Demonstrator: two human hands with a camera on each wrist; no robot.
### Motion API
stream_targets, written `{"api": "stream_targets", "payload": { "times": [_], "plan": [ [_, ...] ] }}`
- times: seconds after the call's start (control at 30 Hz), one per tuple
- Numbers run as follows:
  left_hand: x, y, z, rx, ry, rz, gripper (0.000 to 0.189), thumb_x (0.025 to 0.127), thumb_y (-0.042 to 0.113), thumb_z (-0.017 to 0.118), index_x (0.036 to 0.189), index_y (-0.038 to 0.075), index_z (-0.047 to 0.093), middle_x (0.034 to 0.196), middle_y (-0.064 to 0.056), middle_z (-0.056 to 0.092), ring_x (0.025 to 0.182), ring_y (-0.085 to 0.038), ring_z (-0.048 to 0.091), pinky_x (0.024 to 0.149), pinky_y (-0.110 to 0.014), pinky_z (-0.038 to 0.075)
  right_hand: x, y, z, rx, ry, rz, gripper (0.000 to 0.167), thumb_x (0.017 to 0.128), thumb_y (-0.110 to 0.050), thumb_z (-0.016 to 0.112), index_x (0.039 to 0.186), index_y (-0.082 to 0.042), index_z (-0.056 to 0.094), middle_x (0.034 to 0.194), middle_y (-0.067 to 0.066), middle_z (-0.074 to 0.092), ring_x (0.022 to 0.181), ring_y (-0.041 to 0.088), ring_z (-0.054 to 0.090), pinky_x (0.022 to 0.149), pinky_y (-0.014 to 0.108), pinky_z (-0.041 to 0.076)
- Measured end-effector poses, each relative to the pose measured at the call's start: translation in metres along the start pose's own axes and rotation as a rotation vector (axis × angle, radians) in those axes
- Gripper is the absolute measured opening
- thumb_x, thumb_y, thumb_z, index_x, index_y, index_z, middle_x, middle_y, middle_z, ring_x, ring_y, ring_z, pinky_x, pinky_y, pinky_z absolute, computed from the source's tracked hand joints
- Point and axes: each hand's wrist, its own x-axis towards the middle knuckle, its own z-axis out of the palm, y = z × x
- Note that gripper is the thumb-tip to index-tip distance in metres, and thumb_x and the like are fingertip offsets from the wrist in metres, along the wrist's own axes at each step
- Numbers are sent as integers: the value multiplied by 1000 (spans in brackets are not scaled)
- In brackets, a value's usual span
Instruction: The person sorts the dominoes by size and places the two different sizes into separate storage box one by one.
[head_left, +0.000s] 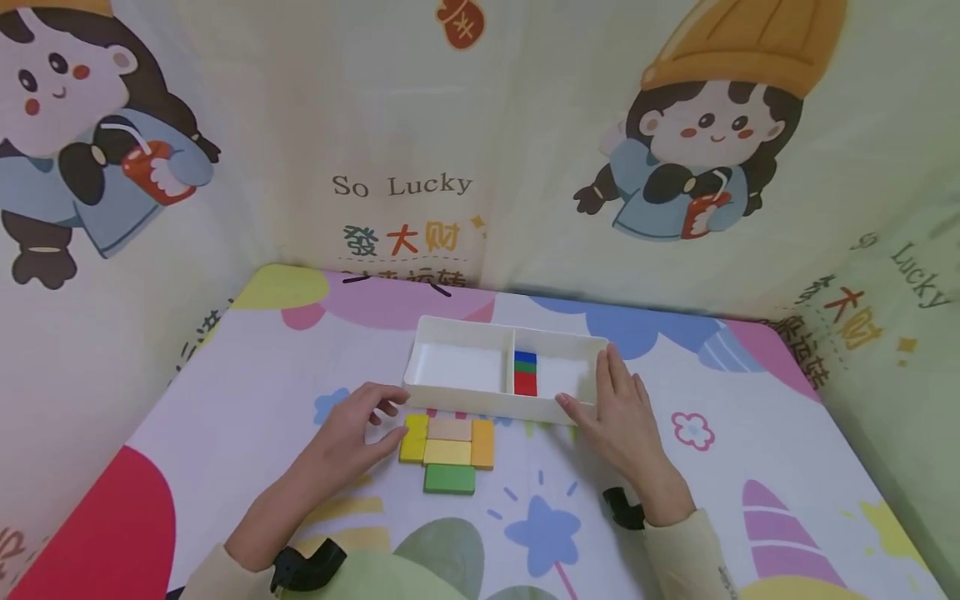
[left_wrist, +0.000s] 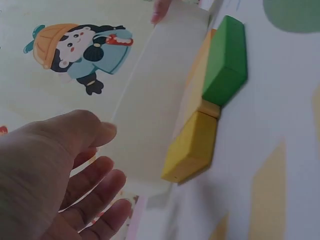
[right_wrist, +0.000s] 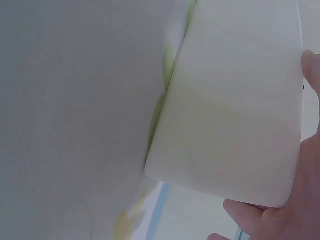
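Observation:
A white two-compartment box (head_left: 457,400) stands on the table, its divider near the middle. Blue (head_left: 526,357), green (head_left: 526,367) and red (head_left: 526,384) blocks lie against the divider in the right compartment. My right hand (head_left: 626,425) rests against the box's right end, fingers straight along that wall and thumb over the front rim. In front of the box lie a yellow block (head_left: 412,446), a pinkish block (head_left: 450,429), a pale yellow block (head_left: 447,452), an orange block (head_left: 483,444) and a green block (head_left: 450,479). Beside the yellow block, my left hand (head_left: 352,433) holds nothing, fingers loosely bent.
A patterned cloth (head_left: 247,433) covers the table. Behind it hangs a printed curtain (head_left: 525,167), with more of the curtain along both sides. Black wrist cameras (head_left: 307,567) sit at both sleeves.

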Motion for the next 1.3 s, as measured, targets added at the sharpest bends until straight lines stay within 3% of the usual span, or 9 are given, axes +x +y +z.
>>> {"api": "stream_targets", "payload": {
  "times": [0.13,0.27,0.33,0.6,0.87,1.1,1.3],
  "plan": [
    [-5,-4,4,3,-98,-35,53,80,13,82,127,7,58,122,-5,64,104,-18,61,86,-33,57,-1,1,1,-3,4,3,100,93,-60,55,156,5,14,165,23,10,150,44,18,121,63,14],
    [-6,-6,7,35,-221,-86,64,79,23,84,135,9,55,132,-5,60,117,-24,57,99,-44,53,-1,1,1,-3,11,-5,98,93,-59,55,156,5,14,165,23,10,150,44,19,121,62,14],
    [-7,-7,9,48,-249,-95,67,78,26,84,136,9,55,135,-5,59,122,-26,55,103,-48,50,-1,1,0,-4,4,-4,99,93,-60,54,156,5,14,165,22,9,150,43,18,122,62,13],
    [-6,-10,13,157,-200,-37,69,77,33,85,136,13,55,134,1,58,124,-21,54,104,-43,50,0,0,-1,-8,-4,5,99,94,-61,53,156,5,13,165,22,9,151,43,17,122,61,12],
    [-7,-12,3,113,-278,-67,65,85,21,79,143,14,50,144,-4,53,134,-28,49,108,-49,46,1,0,-2,-16,5,-8,99,94,-60,54,156,6,14,165,23,11,150,43,19,122,61,14],
    [-6,-6,8,205,-241,-99,69,82,29,81,141,8,50,134,-7,53,120,-25,55,101,-45,52,1,0,-1,-6,1,-3,99,93,-61,54,156,6,14,165,23,10,151,43,18,122,61,14],
    [-9,-4,4,166,-224,-121,56,87,7,71,139,8,51,135,-8,57,125,-28,55,105,-48,49,1,0,1,-15,9,-5,99,93,-60,55,156,5,15,165,23,11,150,43,19,122,61,15]
  ]
}}
